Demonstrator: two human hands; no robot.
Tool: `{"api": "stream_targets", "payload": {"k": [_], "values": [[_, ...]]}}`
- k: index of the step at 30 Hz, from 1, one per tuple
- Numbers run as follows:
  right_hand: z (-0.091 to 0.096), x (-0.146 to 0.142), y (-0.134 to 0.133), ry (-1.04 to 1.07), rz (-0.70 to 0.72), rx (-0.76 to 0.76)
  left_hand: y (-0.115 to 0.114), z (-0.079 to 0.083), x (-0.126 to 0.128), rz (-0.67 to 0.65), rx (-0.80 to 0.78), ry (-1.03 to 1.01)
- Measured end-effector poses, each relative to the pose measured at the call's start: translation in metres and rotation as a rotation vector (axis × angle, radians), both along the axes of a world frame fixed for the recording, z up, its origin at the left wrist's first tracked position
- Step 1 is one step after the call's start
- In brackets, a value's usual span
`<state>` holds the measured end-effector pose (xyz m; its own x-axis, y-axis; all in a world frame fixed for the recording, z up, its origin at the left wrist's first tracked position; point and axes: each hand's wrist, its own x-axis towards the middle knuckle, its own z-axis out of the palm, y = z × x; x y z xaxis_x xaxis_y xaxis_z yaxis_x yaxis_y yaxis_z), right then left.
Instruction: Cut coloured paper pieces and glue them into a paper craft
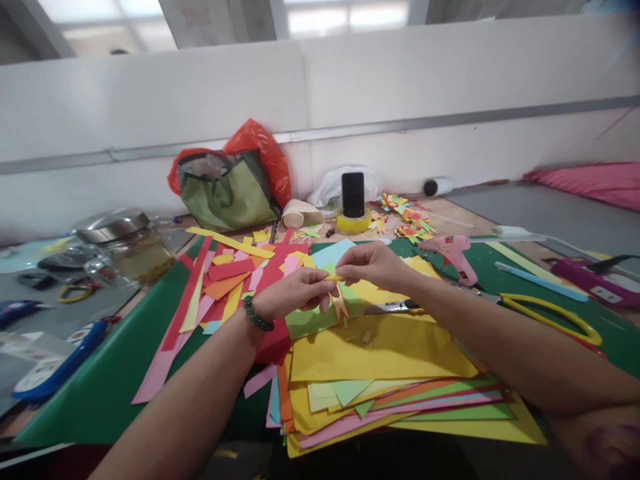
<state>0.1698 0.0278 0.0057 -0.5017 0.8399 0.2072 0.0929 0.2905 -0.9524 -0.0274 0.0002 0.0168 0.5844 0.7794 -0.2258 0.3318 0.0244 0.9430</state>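
My left hand (300,291), with a dark green bead bracelet (258,315) at its wrist, pinches a small yellow paper piece (332,277). The fingertips of my right hand (373,265) close on the same piece from the other side. Just below the fingers is an orange and cream paper cut-out (341,307) with pointed ends; whether it is joined to the yellow piece I cannot tell. Under both hands lies a stack of coloured paper (385,353), yellow on top. A utility knife (393,307) rests on the stack, its handle partly behind my right forearm.
Paper strips (230,270) are scattered left on a green mat (107,353). To the right are a pink glue gun (453,257), yellow-handled scissors (550,317) and a light blue pen-like stick (540,281). A phone (353,195) stands on a tape roll (353,222) behind, near a green bag (227,193).
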Motion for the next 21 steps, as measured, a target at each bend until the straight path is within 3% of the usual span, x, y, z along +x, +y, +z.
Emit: {"api": "stream_targets", "payload": {"k": [21], "values": [[0.0060,0.0024,0.0014,0.040,0.049,-0.081,0.0023,-0.0039,0.0004,0.010,0.048,0.003]]}}
